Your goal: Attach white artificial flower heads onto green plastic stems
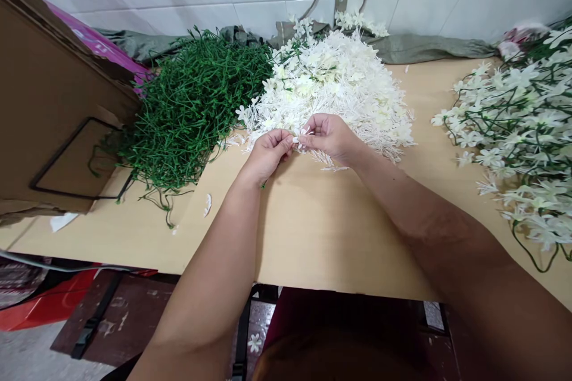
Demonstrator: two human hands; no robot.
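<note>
Pinching a small white artificial flower piece [295,139] between the fingertips of left hand [268,155] and right hand [332,136], presumably for fine control. Held over the counter [322,226], just before heaped white blossoms [344,86] and near green plastic stems [199,104], apparently for short reaches.

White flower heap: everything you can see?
The white flower heap is a loose mound of white and pale-yellow petals, thin white strands and bits of green, apparently plastic or fabric. It lies on the table, its left side meeting the green stem pile. The left hand and right hand are at its near edge; contact is unclear.
</note>
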